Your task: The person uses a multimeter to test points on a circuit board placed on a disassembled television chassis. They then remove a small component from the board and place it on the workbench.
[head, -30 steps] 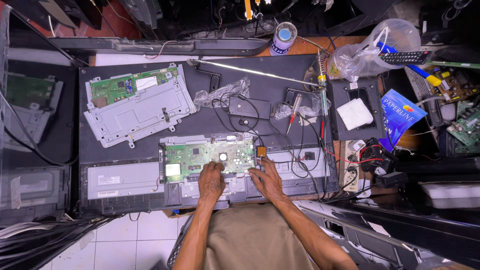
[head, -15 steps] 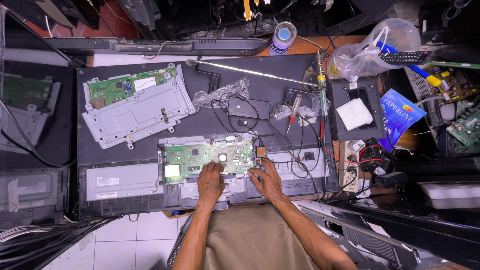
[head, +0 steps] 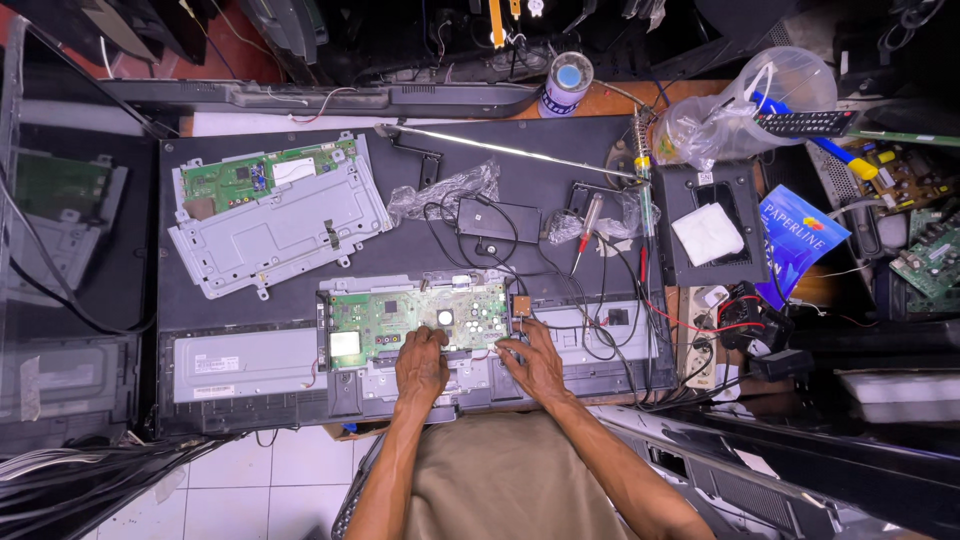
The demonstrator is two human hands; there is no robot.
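Both hands rest near the surface's front edge: left hand (head: 421, 366) and right hand (head: 534, 362), grips loosely open, fingertips touching the green rectangular circuit board (head: 415, 316).

Both forearms reach forward from the bottom of the view, bare and angled inward so that the wrists draw close together. The left hand (head: 421, 366) lies palm down, its fingers bent and bunched forward. The right hand (head: 533, 362) sits just beside it, also palm down, its fingers spread and curled at the tips.
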